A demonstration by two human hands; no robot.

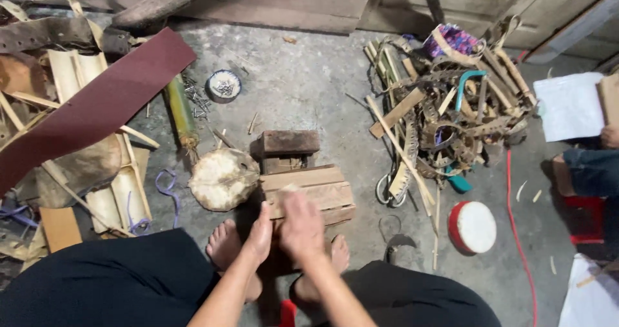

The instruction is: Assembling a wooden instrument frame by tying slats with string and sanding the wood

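Between the person's bare feet, the left hand (259,231) and right hand (300,227) meet at the near edge of a wooden block (309,191) on the concrete floor (303,88). The right hand is blurred — its fingers curl over a small pale piece, though I cannot tell how firmly. Left fingers rest loosely open against the block. Just beyond the fingers sits a dark block (287,145); left of them, a round dried hide (222,178).
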